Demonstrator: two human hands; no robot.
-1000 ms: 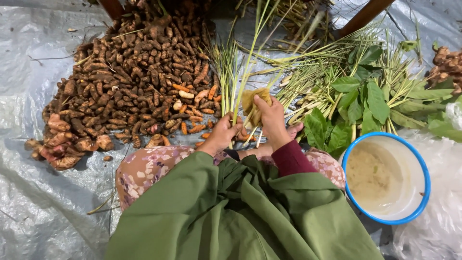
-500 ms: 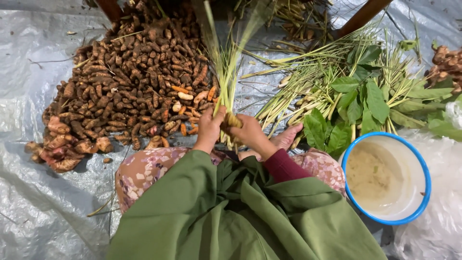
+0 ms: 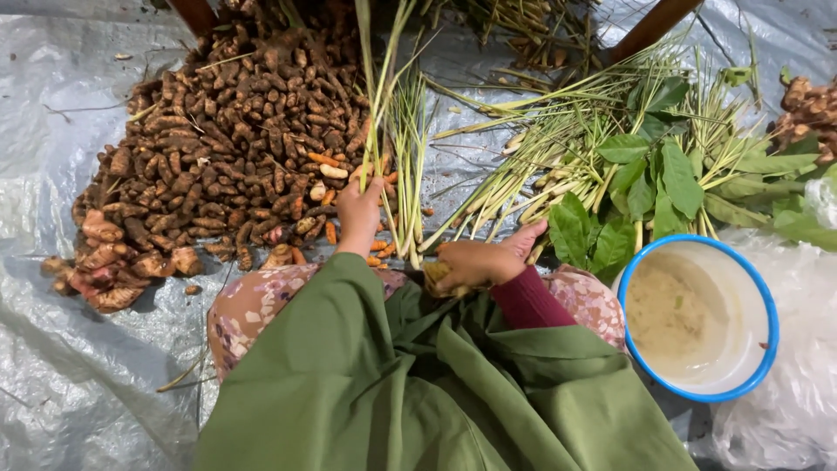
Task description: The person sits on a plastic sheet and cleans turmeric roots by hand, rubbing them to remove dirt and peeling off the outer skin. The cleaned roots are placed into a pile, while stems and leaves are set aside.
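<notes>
Grey plastic sheeting (image 3: 52, 113) covers the floor, crinkled and shiny, and everything lies on it. At the left sits a broad heap of brown turmeric roots (image 3: 218, 148), knobbly and earthy, with a few broken pieces showing orange flesh along its right edge and some paler, pinkish roots at its lower left corner.

Just right of the heap, the left hand (image 3: 359, 214) reaches forward out of a green sleeve (image 3: 323, 349) — its fingers are closed around a thin bunch of lemongrass stalks (image 3: 384, 105), gripping them near their pale bases while the long green blades run up and away toward the top of the view. More cut stalks lie beside it, touching the edge of the root heap.

The right hand (image 3: 484, 259), in a maroon cuff, rests close to the person's lap; its fingers curl over something yellowish, though what exactly it is cannot be told.

Further right a larger pile of lemongrass (image 3: 540, 157) fans across the sheeting, overlapped by broad green leaves (image 3: 645, 183). Below those stands a white bowl with a blue rim (image 3: 767, 305), holding pale cloudy liquid. At the far right edge, another small clump of roots (image 3: 806, 109) shows.
</notes>
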